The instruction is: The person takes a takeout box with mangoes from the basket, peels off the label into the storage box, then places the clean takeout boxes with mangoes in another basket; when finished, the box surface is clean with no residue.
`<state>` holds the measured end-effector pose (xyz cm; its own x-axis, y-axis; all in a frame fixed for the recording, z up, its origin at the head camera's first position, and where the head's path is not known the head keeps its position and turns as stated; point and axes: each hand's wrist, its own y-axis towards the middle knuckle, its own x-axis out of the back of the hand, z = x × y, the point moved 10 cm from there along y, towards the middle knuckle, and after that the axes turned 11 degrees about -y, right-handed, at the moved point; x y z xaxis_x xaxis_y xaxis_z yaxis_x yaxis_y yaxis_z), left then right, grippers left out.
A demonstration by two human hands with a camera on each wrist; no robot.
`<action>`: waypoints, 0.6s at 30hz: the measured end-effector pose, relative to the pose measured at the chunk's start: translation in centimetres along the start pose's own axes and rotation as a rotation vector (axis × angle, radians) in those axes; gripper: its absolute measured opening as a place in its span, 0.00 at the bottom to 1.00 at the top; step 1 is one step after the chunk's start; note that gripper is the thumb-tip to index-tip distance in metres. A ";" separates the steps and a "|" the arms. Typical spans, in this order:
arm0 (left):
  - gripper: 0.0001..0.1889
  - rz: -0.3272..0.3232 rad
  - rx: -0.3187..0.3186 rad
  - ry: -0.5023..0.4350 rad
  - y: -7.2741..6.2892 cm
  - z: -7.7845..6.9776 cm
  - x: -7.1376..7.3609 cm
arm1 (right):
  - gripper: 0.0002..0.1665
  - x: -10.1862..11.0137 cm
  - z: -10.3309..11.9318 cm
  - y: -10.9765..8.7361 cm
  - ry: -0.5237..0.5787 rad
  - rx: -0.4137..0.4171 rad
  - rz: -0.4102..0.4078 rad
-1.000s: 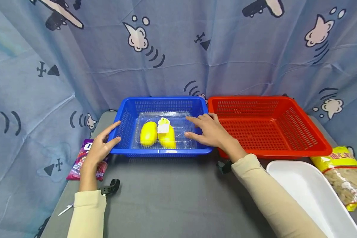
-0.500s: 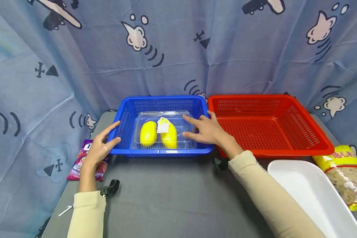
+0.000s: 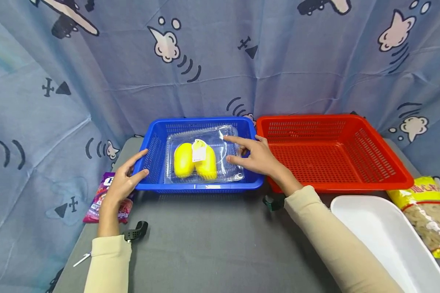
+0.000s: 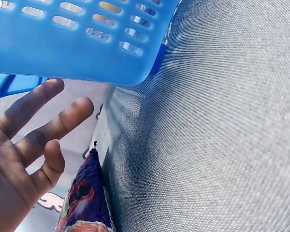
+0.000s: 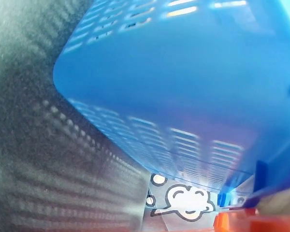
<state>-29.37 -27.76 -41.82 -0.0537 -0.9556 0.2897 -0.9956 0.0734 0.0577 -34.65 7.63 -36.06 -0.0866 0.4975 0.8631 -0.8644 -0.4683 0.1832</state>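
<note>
In the head view, two yellow oval fruits [image 3: 183, 160] and a white tag [image 3: 199, 154] show through a clear plastic clamshell box [image 3: 223, 173] in the blue basket [image 3: 201, 186]. My right hand [image 3: 258, 158] holds the box's right side with thumb and fingers, and the box sits tilted. My left hand [image 3: 122, 182] rests on the basket's left rim, index fingertip and thumb on top. In the left wrist view, the other fingers [image 4: 58, 126] spread loosely below the basket wall. The right wrist view shows mostly the basket's outer wall [image 5: 183, 72]; the right hand is barely visible.
A red basket [image 3: 315, 162] stands against the blue one's right side. A white tray [image 3: 374, 228] and a yellow-topped bag [image 3: 425, 207] lie at the right. Under the left arm is a purple snack packet [image 3: 100, 199]. A patterned curtain [image 3: 205, 61] hangs behind.
The clear box has risen and turned slightly in the blue basket, its far right corner higher. My right hand has moved slightly with it. The left hand stays at the rim.
</note>
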 end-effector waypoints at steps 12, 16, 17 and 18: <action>0.36 0.004 0.003 -0.017 -0.2 0.0 0.0 | 0.28 0.9 -0.5 -0.1 0.156 -0.037 -0.073; 0.36 0.003 0.004 -0.006 -0.2 0.0 0.0 | 0.27 1.1 -0.8 -0.4 0.173 -0.075 -0.088; 0.36 0.003 0.003 -0.005 -0.2 -0.1 0.0 | 0.27 1.1 -0.8 -0.5 0.177 -0.082 -0.093; 0.36 0.003 0.003 -0.004 -0.2 -0.1 0.0 | 0.27 1.2 -0.9 -0.6 0.187 -0.086 -0.100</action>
<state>-29.18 -27.76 -41.71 -0.0573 -0.9566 0.2858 -0.9957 0.0757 0.0538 -34.72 9.14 -35.55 -0.0818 0.6684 0.7393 -0.9118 -0.3498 0.2153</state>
